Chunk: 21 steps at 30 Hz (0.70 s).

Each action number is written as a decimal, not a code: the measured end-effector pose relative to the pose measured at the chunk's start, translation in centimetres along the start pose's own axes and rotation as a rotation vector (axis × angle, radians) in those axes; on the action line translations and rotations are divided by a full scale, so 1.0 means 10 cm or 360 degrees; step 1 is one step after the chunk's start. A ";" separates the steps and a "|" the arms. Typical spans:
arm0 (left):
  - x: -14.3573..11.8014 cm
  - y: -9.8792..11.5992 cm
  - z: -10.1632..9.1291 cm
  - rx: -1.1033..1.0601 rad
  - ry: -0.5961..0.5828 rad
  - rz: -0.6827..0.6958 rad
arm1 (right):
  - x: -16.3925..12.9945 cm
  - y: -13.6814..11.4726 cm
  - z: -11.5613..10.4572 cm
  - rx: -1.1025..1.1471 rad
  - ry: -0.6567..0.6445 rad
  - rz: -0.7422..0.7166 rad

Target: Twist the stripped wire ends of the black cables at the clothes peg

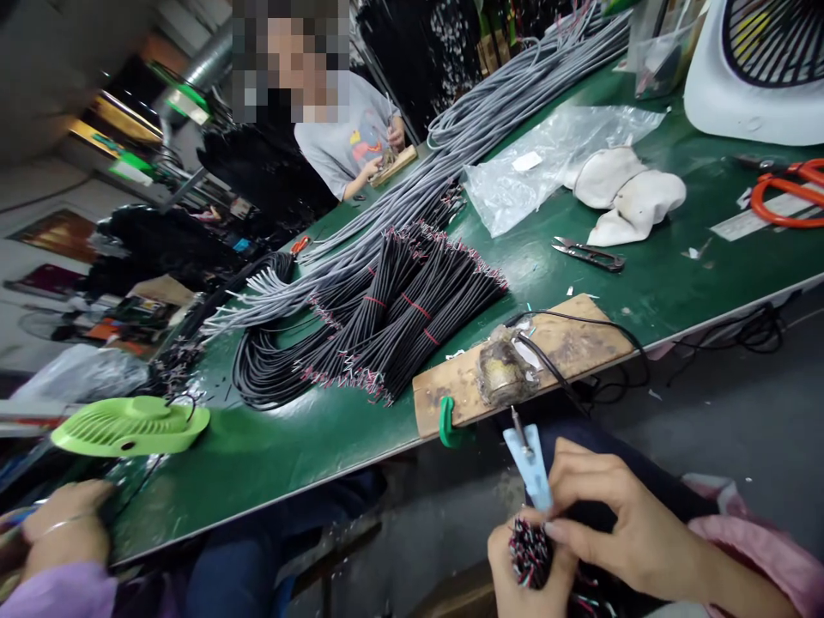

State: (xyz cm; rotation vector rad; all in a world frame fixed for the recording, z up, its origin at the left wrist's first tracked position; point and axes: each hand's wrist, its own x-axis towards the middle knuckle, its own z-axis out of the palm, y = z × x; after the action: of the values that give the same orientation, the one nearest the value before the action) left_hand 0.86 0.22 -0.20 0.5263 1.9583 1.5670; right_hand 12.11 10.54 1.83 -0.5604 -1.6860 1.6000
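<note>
Low at the right, my left hand (505, 558) is closed around a bundle of black cables (531, 554), whose red, white and dark stripped ends face up. Just above it, my right hand (602, 502) pinches its thumb and index finger together between the bundle and a light-blue clip (531, 472). What lies between those fingertips is hidden. The clip sits on a thin metal shaft (517, 421) below a taped, yellowish cylinder (502, 371). That cylinder is fixed on a wooden board (585, 330), at the table's near edge, with a black cord running from it.
A green clamp (446, 421) grips the board. Tied black cables (386, 318) and long grey cables (463, 142) lie on the green table (309, 463). Snips (589, 255), orange-handled scissors (782, 193) and fans are around. Co-workers sit opposite and at the left.
</note>
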 end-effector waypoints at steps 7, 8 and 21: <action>0.04 0.00 0.05 -0.0273 -0.0242 0.0037 | -0.02 0.09 -0.03 -0.0155 0.0192 0.0057; 0.04 -0.01 0.04 -0.0263 -0.0217 -0.0028 | -0.02 0.10 -0.03 -0.0148 0.0197 0.0058; -0.02 -0.17 0.06 -0.0384 -0.0175 0.0036 | -0.05 0.15 0.02 -0.0051 0.0175 0.0148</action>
State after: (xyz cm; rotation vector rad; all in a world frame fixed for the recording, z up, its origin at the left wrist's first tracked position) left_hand 1.54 0.15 -1.91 0.5234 1.6593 1.7209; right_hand 12.00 10.23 0.29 -0.7392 -1.6274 1.5793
